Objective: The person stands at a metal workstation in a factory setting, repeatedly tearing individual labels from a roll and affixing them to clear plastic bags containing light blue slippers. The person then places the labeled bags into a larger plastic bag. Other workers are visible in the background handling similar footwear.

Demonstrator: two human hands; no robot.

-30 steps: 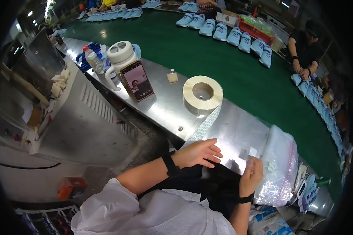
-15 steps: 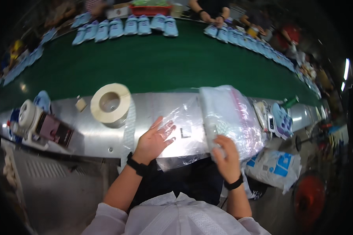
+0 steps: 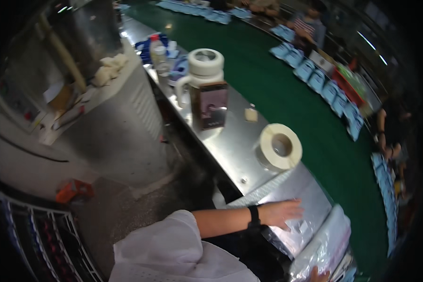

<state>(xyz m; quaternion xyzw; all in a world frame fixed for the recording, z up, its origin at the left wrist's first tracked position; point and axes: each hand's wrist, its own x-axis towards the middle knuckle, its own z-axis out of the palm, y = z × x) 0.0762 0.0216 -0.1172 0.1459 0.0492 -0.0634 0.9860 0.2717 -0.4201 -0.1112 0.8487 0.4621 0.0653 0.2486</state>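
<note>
Steel bench (image 3: 230,145): tape roll (image 3: 279,146) beyond left hand (image 3: 282,214).

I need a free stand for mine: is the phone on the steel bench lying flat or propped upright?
Propped upright: the phone stands on its lower edge, its back leaning on the white jug.

Overhead strip lights (image 3: 371,44) glow at the upper right of a dim factory floor, throwing soft glare across the long brushed-steel worktable (image 3: 230,141) and the crinkled clear plastic bags (image 3: 322,246) — while the floor below sinks into shadow. Motion blur softens the whole frame; fisheye distortion bends the green conveyor belt (image 3: 291,98), and the corners fall black.
</note>
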